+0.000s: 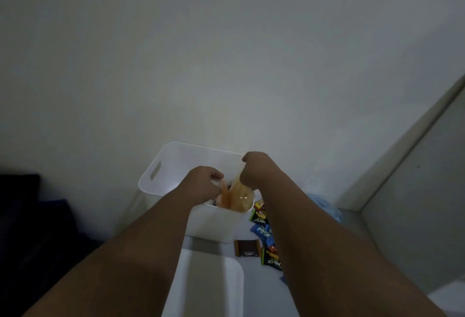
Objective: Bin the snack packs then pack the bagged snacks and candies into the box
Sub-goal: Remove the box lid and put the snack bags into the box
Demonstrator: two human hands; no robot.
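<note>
A white plastic bin (166, 163) with a slot handle stands against the wall. Over its near right corner my left hand (205, 182) and my right hand (254, 169) both grip a clear bag of orange-yellow snacks (239, 197), which hangs partly inside the bin. The left hand pinches the bag's left edge, the right hand grips its top. Several small snack packs lie on the surface to the right of the bin: green ones (259, 217) (271, 260), a blue one (264, 232) and a brown one (247, 248).
A second white container (234, 289) sits at the bottom centre, nearer to me. A light blue cloth (324, 204) lies right of the packs. Dark fabric (30, 216) fills the lower left. A white wall rises behind the bin.
</note>
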